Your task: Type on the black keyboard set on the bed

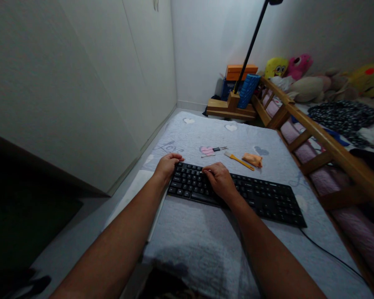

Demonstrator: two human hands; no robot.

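A black computer keyboard [262, 199] lies at a slant on the cloth-covered surface, its cable trailing off at the right. My left hand [167, 167] is closed at the keyboard's upper left corner, fingers curled against its edge. Above the left-middle keys, my right hand [218, 179] is pinched, fingertips down near the top rows. Something small and pale may be between those fingertips; I cannot make out what. Beyond the keyboard lie a thin white stick like a cotton swab [208, 156], a small dark-handled tool [217, 149], a yellow-handled brush [241, 162] and a crumpled orange packet [252, 159].
A pale quilted cloth [193, 228] covers the surface. White cabinet doors [112, 83] stand on the left. A wooden bed rail [311, 128] runs along the right, with plush toys behind it. A wooden stand [230, 109] with a black pole is at the back.
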